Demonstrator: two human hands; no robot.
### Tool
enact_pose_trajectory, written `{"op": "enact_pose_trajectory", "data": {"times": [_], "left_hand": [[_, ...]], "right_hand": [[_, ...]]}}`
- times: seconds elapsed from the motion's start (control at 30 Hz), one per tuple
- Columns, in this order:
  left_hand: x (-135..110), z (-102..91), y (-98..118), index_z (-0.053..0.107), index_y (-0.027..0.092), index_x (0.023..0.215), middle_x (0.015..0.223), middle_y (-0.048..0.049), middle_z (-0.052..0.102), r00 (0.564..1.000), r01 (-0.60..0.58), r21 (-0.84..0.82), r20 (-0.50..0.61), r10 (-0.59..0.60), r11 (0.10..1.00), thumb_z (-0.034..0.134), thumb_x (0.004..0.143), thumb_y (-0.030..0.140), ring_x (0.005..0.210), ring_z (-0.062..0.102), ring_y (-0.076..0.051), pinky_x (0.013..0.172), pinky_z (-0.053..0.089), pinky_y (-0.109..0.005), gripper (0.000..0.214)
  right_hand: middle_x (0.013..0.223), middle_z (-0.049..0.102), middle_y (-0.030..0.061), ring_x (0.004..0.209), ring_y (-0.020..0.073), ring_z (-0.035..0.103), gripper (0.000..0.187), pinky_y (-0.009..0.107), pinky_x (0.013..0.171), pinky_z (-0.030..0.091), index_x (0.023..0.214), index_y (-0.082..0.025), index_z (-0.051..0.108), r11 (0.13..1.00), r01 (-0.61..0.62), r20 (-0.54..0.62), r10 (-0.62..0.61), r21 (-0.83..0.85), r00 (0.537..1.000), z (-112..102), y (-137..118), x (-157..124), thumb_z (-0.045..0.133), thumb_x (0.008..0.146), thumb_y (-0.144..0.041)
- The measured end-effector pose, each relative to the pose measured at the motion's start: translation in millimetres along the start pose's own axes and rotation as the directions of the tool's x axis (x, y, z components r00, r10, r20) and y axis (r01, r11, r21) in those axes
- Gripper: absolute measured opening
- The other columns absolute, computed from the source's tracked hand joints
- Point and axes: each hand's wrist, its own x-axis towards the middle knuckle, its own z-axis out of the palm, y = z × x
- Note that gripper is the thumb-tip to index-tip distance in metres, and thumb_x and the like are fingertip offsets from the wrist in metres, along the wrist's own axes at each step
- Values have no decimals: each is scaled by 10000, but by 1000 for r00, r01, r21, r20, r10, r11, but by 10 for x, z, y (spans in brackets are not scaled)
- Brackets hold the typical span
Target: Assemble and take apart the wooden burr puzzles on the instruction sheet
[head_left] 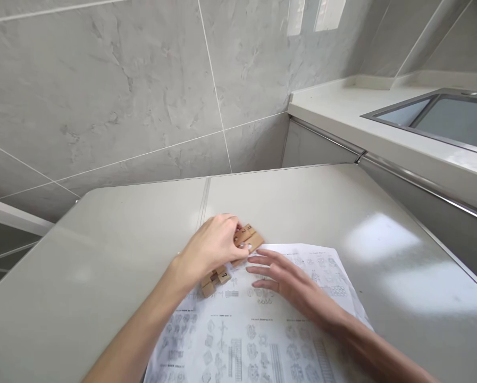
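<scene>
so, going left to right: a pale frame [17, 215] is standing just past the left edge of the surface [114, 266]. then the left hand [216, 242] is reaching in over the middle of the surface, and just below its wrist a small wooden cluster [208, 288] is lying by the left edge of the printed sheet [242, 335]. that one's showing what looks like a 3, plus a darker gap in its middle.

the left hand is pinching a bigger numbered wooden piece [254, 238] between thumb and fingers, near the middle of the surface, right around the sheet's far edge. the right hand [288, 276] is hovering or resting over the sheet, fingers loosely spread, holding nothing i can see. its fingertips are sitting really close to the held piece, but i can't tell if they're touching.

progress-wise, my read is partway: the cluster is looking like several bits already joined, while the numbered piece is being handled separately, so those two aren't together. can't tell whether either is complete, since the left hand and arm are covering parts, and the sheet's drawings are too small to check against.

further right, a counter [326, 106] with a sink [449, 119] is running past the surface's far right corner.
</scene>
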Motion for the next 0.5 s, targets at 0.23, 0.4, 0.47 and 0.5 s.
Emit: {"op": "enact_pose_trajectory", "data": {"times": [0.23,0.4,0.47,0.5], "left_hand": [[59,369,591,602,211,719,869,-65,703,992,-114,-34,44,115,993,678,800,159,646,639,-193,556,430,-341,123],[19,501,587,744,225,954,957,-67,743,990,-139,-35,-29,138,990,627,956,229,793,706,-229,669,501,-347,117],[-3,538,526,762,232,1062,1009,-65,770,991,-126,-96,-48,122,987,653,978,291,879,729,-251,745,537,-363,150],[-14,556,496,764,232,1097,1041,-63,783,993,-113,-132,-52,107,985,679,970,314,932,736,-264,787,549,-374,173]], "right_hand": [[1202,726,56,1174,268,675,368,452,1056,549,1037,-294,718,917,48,-76,-19,397,997,-29,-104,82,583,1055,-635],[1053,712,22,994,218,686,298,349,898,577,1008,-288,694,920,85,-140,-33,382,990,-77,-87,98,617,1060,-571],[1055,724,25,982,202,690,277,320,891,569,1057,-277,717,899,75,-129,-21,432,991,-89,-66,102,646,1057,-544],[1064,731,28,990,196,694,266,310,900,566,1075,-271,728,886,68,-125,-11,459,992,-92,-56,103,657,1058,-527]]}}
